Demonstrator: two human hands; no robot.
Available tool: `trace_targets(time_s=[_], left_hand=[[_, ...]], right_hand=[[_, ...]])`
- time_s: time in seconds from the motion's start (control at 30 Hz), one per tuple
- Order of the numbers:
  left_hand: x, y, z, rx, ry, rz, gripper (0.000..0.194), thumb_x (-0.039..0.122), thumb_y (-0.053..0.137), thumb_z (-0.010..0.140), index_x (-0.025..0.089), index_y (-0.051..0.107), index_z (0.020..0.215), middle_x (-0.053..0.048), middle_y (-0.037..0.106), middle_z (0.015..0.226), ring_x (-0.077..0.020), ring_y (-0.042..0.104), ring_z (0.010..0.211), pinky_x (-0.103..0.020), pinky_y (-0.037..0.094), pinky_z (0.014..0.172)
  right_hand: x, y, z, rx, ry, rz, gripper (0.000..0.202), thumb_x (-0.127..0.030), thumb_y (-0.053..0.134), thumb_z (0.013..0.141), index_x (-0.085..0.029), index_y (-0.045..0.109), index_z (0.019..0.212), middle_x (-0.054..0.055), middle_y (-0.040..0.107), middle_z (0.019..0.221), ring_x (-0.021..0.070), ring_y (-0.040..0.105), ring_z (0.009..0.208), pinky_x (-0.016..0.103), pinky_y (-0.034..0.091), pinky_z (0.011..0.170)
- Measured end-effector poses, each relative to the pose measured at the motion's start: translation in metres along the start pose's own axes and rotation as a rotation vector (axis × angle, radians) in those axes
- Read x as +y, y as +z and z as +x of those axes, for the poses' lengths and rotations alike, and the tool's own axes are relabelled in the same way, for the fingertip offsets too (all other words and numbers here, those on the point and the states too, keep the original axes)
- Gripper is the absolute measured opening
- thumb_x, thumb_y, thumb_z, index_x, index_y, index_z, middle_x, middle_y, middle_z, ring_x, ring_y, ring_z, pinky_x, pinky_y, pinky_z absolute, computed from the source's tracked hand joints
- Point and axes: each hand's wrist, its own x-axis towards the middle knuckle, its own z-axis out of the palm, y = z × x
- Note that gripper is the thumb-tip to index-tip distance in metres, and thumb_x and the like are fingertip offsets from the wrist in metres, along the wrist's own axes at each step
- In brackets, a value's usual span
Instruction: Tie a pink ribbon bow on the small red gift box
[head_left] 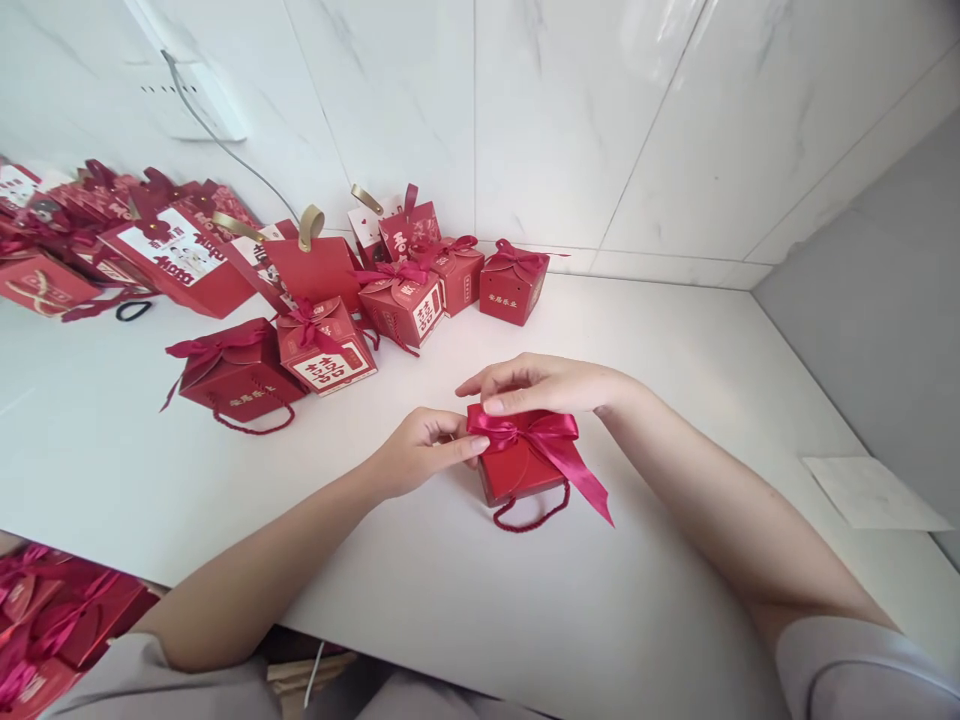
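A small red gift box (517, 478) sits on the white table in front of me, tied with a glossy magenta ribbon bow (551, 432). One ribbon tail trails down its right side, and a dark red cord handle (532, 525) loops out at the front. My left hand (431, 448) is at the box's left side, its thumb and fingers closed on the bow's left loop. From above, my right hand (540, 385) reaches across the box, its thumb on the top of that same loop. Its fingers are curved and partly hide the bow's upper edge.
Several ribboned red boxes (240, 370) stand at the left and back of the table (660, 560). More red gift bags (180, 260) crowd the wall at far left. Below the table edge, lower left, lie more boxes (67, 620). A white sheet (874, 492) is at right.
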Motion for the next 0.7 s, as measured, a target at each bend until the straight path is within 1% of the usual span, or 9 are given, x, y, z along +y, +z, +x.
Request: trace_targets(time_s=[0.1, 0.17, 0.27, 0.37, 0.43, 0.53, 0.6, 0.63, 0.7], left_hand=[[-0.001, 0.003, 0.000, 0.024, 0.019, 0.036, 0.032, 0.041, 0.068, 0.082, 0.012, 0.066, 0.070, -0.003, 0.065, 0.072, -0.0143, 0.059, 0.071, -0.027, 0.046, 0.070], [-0.001, 0.006, 0.000, 0.054, 0.031, 0.041, 0.034, 0.043, 0.069, 0.081, 0.013, 0.063, 0.066, -0.001, 0.062, 0.069, -0.0129, 0.055, 0.068, -0.025, 0.044, 0.066], [-0.002, 0.009, -0.001, 0.088, 0.049, 0.052, 0.034, 0.044, 0.067, 0.082, 0.014, 0.062, 0.066, 0.000, 0.060, 0.067, -0.0121, 0.053, 0.066, -0.024, 0.043, 0.064], [-0.005, 0.011, -0.001, 0.093, 0.091, 0.080, 0.031, 0.041, 0.066, 0.083, 0.014, 0.064, 0.069, 0.000, 0.062, 0.069, -0.0122, 0.054, 0.070, -0.024, 0.043, 0.068], [-0.006, 0.011, -0.002, 0.095, 0.110, 0.093, 0.030, 0.040, 0.066, 0.084, 0.014, 0.064, 0.070, 0.000, 0.063, 0.071, -0.0122, 0.055, 0.071, -0.024, 0.043, 0.069], [-0.005, 0.010, -0.003, 0.097, 0.112, 0.106, 0.031, 0.041, 0.063, 0.087, 0.014, 0.065, 0.071, -0.002, 0.065, 0.072, -0.0129, 0.056, 0.071, -0.025, 0.044, 0.070], [-0.002, 0.009, -0.003, 0.098, 0.116, 0.116, 0.033, 0.041, 0.060, 0.089, 0.014, 0.064, 0.071, -0.002, 0.065, 0.072, -0.0129, 0.057, 0.071, -0.025, 0.044, 0.070], [0.000, 0.009, -0.004, 0.097, 0.122, 0.120, 0.034, 0.041, 0.059, 0.090, 0.014, 0.064, 0.070, -0.002, 0.064, 0.070, -0.0127, 0.056, 0.069, -0.025, 0.044, 0.070], [0.005, 0.008, -0.006, 0.096, 0.138, 0.126, 0.036, 0.041, 0.056, 0.091, 0.014, 0.063, 0.068, -0.002, 0.063, 0.067, -0.0120, 0.055, 0.066, -0.025, 0.043, 0.068]], right_hand=[[-0.005, 0.000, -0.004, -0.118, -0.056, -0.033, 0.022, -0.041, 0.070, 0.082, -0.018, 0.070, 0.082, 0.006, 0.067, 0.123, 0.0222, 0.062, 0.113, 0.032, 0.050, 0.092], [-0.007, 0.000, -0.008, -0.156, -0.074, -0.074, 0.018, -0.038, 0.070, 0.082, -0.020, 0.070, 0.083, 0.005, 0.065, 0.126, 0.0191, 0.065, 0.104, 0.030, 0.053, 0.085], [-0.011, 0.000, -0.013, -0.122, -0.090, -0.161, 0.015, -0.035, 0.071, 0.081, -0.022, 0.072, 0.089, 0.003, 0.062, 0.130, 0.0179, 0.064, 0.106, 0.027, 0.052, 0.084], [-0.013, 0.002, -0.015, -0.110, -0.084, -0.202, 0.018, -0.035, 0.071, 0.081, -0.023, 0.073, 0.094, 0.004, 0.060, 0.133, 0.0180, 0.064, 0.106, 0.026, 0.052, 0.083], [-0.013, 0.004, -0.015, -0.100, -0.079, -0.204, 0.019, -0.036, 0.072, 0.080, -0.022, 0.073, 0.093, 0.004, 0.061, 0.133, 0.0181, 0.065, 0.104, 0.026, 0.053, 0.082], [-0.014, 0.005, -0.016, -0.013, -0.071, -0.144, 0.018, -0.037, 0.071, 0.081, -0.021, 0.073, 0.089, 0.005, 0.065, 0.127, 0.0203, 0.065, 0.107, 0.029, 0.051, 0.088], [-0.015, 0.003, -0.018, 0.060, -0.028, -0.073, 0.021, -0.040, 0.069, 0.083, -0.020, 0.073, 0.089, 0.006, 0.066, 0.127, 0.0228, 0.064, 0.112, 0.032, 0.050, 0.092], [-0.015, 0.002, -0.020, 0.079, 0.001, -0.040, 0.022, -0.041, 0.069, 0.083, -0.021, 0.074, 0.088, 0.006, 0.065, 0.128, 0.0241, 0.063, 0.115, 0.033, 0.049, 0.093], [-0.014, -0.003, -0.023, 0.077, 0.044, 0.018, 0.024, -0.043, 0.069, 0.083, -0.021, 0.076, 0.086, 0.006, 0.065, 0.130, 0.0262, 0.060, 0.120, 0.035, 0.046, 0.098]])
